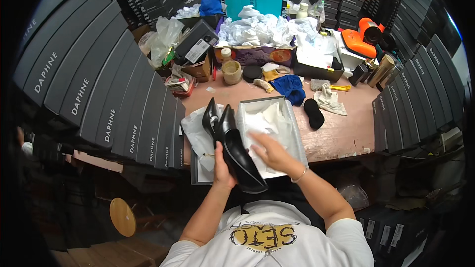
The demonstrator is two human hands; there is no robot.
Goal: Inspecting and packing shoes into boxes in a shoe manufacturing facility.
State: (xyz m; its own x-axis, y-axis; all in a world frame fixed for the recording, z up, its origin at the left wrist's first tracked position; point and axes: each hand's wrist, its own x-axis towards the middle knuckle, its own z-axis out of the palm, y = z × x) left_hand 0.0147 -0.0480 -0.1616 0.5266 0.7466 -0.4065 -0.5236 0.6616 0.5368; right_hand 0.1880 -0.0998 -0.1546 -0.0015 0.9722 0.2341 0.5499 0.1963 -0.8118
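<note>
Near the table's front edge, my left hand (223, 169) is closed around a black high-heeled shoe (241, 160), its toe tilted down toward me. A second black shoe (211, 118) with a silvery ornament lies against it; whether my fingers also grip that one is hidden. My right hand (271, 152) is stretched out with its fingertips blurred, over an open shoebox (297, 141). White tissue paper (267, 118) lines the box. To the left of the shoes, more white paper (193, 131) spreads over a grey box part (202, 175).
Stacked dark shoeboxes (106, 94) wall in the left side, with more boxes (403, 104) at right. On the pink table (331, 141) sit a black oval pad (313, 113), a blue cloth (288, 88), a jar (231, 73) and a yellow-handled brush (340, 88). Crumpled paper (255, 29) fills a bin behind.
</note>
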